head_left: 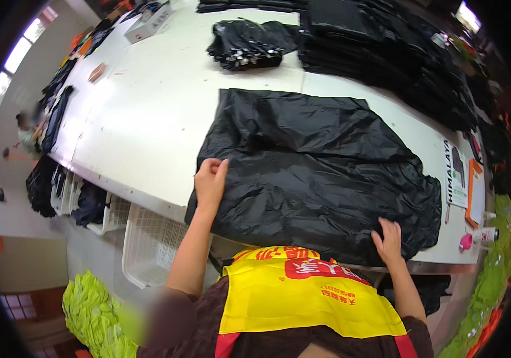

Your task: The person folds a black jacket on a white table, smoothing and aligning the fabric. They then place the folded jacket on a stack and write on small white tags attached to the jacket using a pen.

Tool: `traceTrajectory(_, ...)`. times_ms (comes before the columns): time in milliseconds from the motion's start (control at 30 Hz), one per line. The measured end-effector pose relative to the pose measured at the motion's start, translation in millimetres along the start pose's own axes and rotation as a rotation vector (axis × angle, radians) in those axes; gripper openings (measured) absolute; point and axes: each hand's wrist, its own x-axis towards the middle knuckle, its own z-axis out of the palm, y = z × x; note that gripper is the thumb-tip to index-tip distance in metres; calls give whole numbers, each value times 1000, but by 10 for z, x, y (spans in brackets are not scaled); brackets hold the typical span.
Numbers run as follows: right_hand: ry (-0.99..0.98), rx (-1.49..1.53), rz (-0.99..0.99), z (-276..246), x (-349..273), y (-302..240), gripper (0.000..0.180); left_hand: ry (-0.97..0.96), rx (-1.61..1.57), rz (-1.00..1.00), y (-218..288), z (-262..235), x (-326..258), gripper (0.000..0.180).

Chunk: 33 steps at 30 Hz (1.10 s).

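A wide piece of thin, shiny black fabric (309, 179) lies spread and creased on the white table in front of me, its lower side hanging over the near edge. Along its left side, my left hand (210, 182) is closed with bent fingers on the fabric's edge. My right hand (389, 240) rests on the fabric near its lower right corner, the thumb and fingers apart. Whether the fabric is a finished garment or a cut part, I cannot tell.
A bundle of black pieces with pale ends (249, 56) lies beyond the fabric, beside tall black fabric stacks (363, 42). At right are an orange-edged board (476, 194) and a small bottle (485, 234). A white plastic basket (148, 238) stands below the table's left edge.
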Motion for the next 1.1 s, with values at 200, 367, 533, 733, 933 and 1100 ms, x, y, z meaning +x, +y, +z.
traceTrajectory(200,271,-341,-9,-181,1368,261,57,168,92,-109,290,1109,435,47)
traceTrajectory(367,242,-631,65,96,2144,847,65,343,102,-3,-84,1432,989,31)
traceTrajectory(533,270,-494,103,114,2326,1254,46,360,-219,205,-128,846,1666,23)
traceTrajectory(733,42,-394,151,212,2230,1277,52,-38,-39,37,-424,684,1391,38)
traceTrajectory(933,-148,-240,163,-156,2544,666,59,143,-178,74,-566,872,1128,40)
traceTrajectory(1100,89,-162,-85,294,3041,-184,59,326,-532,-127,-421,993,1278,23)
